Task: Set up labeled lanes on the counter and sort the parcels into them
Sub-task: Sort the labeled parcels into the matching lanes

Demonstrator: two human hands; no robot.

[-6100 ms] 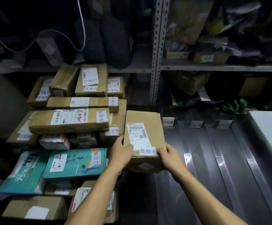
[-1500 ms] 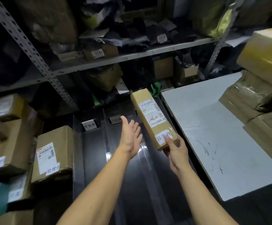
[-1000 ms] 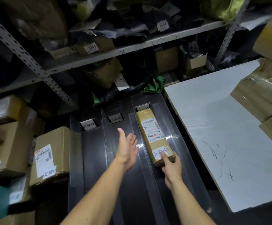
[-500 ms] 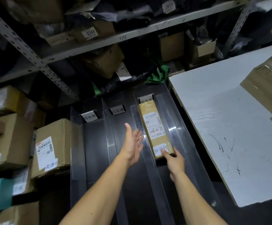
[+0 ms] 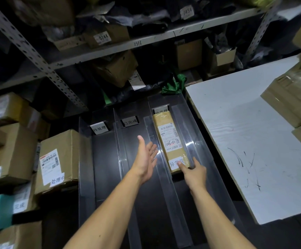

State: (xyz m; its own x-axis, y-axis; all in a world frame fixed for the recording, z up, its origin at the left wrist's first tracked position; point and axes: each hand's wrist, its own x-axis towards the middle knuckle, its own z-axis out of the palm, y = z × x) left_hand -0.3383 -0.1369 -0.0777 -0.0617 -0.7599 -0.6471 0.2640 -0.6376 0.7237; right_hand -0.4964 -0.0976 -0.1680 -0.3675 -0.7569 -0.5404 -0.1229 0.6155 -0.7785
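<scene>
Now long parcel (image 5: pixel 171 141) laid flat in right lane, pushed farther up since moment ago; right hand (image 5: pixel 193 172) fingertips pressed on near end, left hand (image 5: pixel 146 158) open, empty. One parcel sorted; stack at left awaits.

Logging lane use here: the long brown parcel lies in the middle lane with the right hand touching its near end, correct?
Not quite. The head view shows the long brown parcel in the rightmost lane, not the middle one. The right hand does touch its near end.

I see: parcel (image 5: pixel 170 139) tape-glossy brown cardboard | lane dividers (image 5: pixel 118 141) clear glossy plastic | right board (image 5: pixel 245 141) matt white, scuffed
</scene>
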